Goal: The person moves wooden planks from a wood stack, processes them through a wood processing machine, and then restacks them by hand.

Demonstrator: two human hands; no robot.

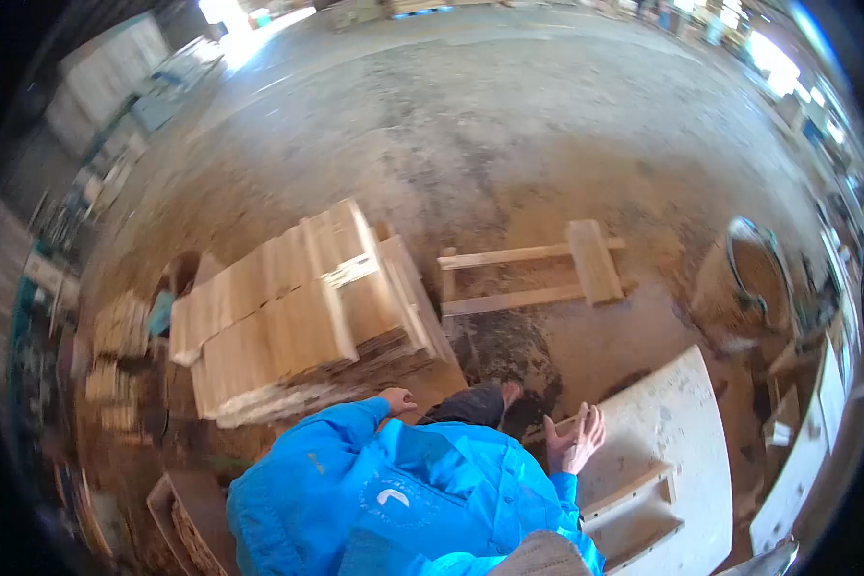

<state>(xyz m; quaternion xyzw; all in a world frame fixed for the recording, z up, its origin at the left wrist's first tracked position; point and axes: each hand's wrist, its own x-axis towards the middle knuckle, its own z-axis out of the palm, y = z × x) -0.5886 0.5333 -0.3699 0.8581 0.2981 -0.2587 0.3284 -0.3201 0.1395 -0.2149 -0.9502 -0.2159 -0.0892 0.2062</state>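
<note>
My left hand (396, 401) is by the front edge of a large stack of wooden boards (278, 317); its fingers are curled and partly hidden, and what they hold, if anything, cannot be made out. Above the pale machine table (672, 413) is my right hand (576, 440), fingers apart and nothing in them. A wooden frame piece (634, 494) is on that table, just below my right hand. Blue sleeves cover both arms.
Ahead on the floor lies a wooden frame (509, 256) with a board (594, 262) across it. A large sack (739, 278) stands to the right. Smaller wood stacks (120, 326) are at the left, and a wooden box (192, 518) is at lower left.
</note>
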